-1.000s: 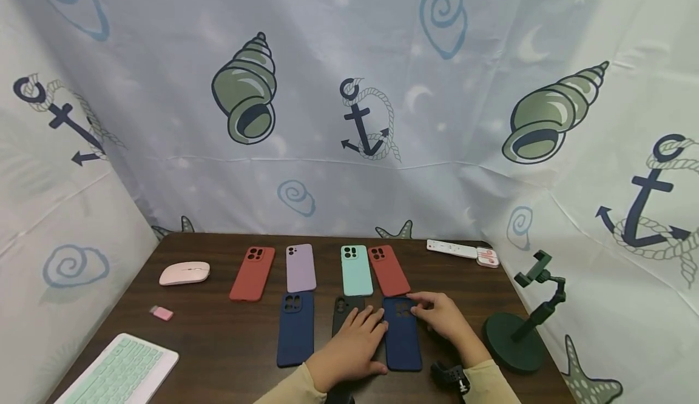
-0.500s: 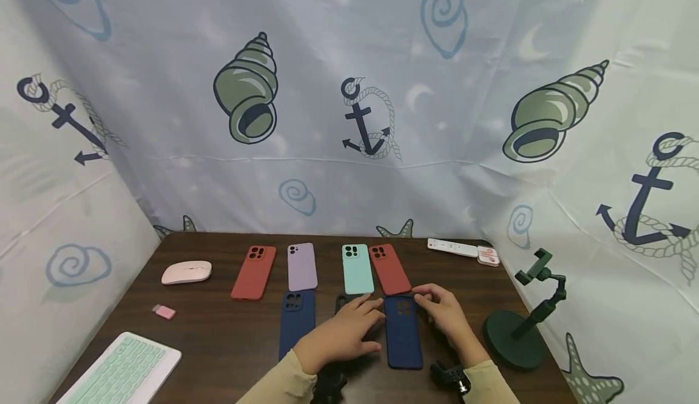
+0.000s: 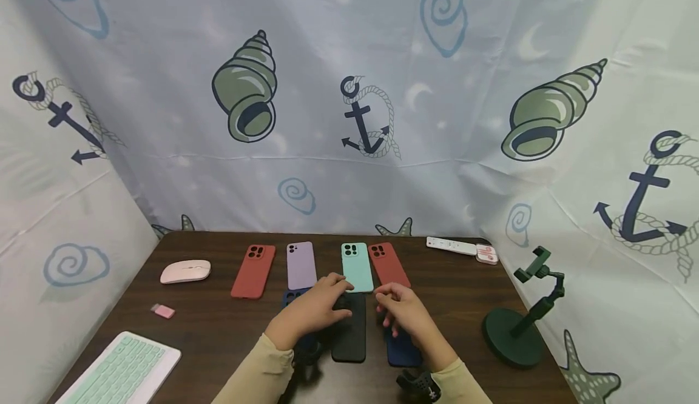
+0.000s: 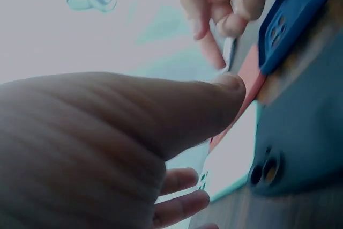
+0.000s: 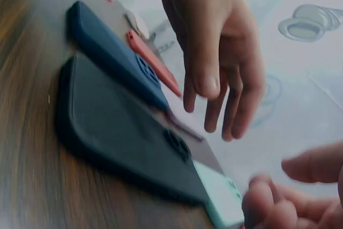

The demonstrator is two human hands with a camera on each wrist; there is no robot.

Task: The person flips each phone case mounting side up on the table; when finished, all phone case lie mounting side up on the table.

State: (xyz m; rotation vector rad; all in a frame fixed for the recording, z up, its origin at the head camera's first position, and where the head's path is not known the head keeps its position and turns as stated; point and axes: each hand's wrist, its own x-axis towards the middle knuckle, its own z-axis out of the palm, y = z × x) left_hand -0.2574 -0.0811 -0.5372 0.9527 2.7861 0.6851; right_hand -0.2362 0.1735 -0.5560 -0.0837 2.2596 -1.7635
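A keyboard (image 3: 122,370) with green keys lies slantwise on the dark wooden table (image 3: 218,343), at the lower left of the head view. Two pale sleeves (image 3: 256,373) come in from the bottom edge, a dark strap (image 3: 417,386) at the right wrist.

The black phone case (image 3: 349,331) lies flat in the lower middle, between the two hands. To its right lies a blue phone case (image 3: 403,349), its upper part hidden by the right hand (image 3: 405,312); to its left is a second blue case (image 3: 295,295), mostly covered by the left hand (image 3: 311,312).

The left hand hangs above the cases with thumb and fingers apart and loose, holding nothing. The right hand's fingers are loosely bent and also grasp nothing; in the left wrist view it is clear of the blue case below it.

A green stand (image 3: 513,338) with a round base stands at the lower right, and a pink USB stick (image 3: 163,311) lies at the left.

Farther back, from left to right, are a pale mouse (image 3: 185,272), a red case (image 3: 253,272), a purple case (image 3: 301,265), a mint case (image 3: 357,269) just past the black one's far end, and another red case (image 3: 389,265), tilted. A white remote (image 3: 451,245) lies near the back right edge. Behind everything hangs a curtain (image 3: 306,88) printed with shells and anchors.
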